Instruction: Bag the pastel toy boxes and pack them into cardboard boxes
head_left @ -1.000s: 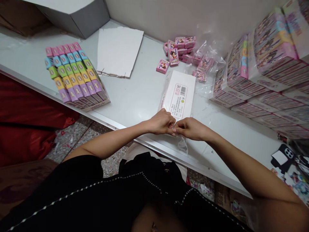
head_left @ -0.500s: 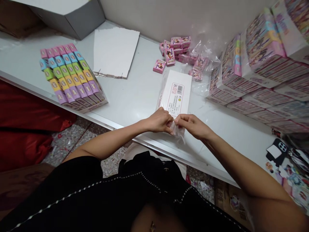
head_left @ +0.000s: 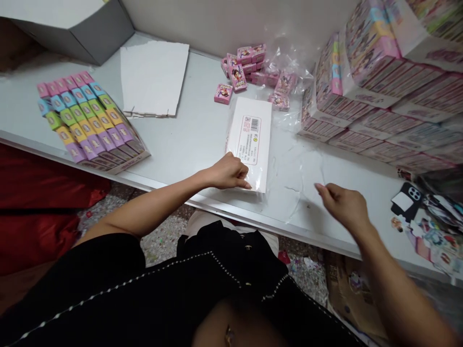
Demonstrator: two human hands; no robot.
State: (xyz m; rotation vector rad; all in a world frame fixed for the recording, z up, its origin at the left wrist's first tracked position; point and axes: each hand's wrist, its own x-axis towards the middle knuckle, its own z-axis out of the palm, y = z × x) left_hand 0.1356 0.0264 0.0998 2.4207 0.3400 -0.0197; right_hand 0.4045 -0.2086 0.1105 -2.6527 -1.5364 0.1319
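Print on the packet is too small to read; the left hand seemingly covers its near corner.

We see a flat white packet with a barcode label, sleeved in clear plastic, lying flat, lengthwise, just nearer than the loose pink boxes.

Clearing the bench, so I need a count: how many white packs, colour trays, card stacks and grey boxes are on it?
white pack: 1
colour tray: 1
card stack: 1
grey box: 1
Total: 4
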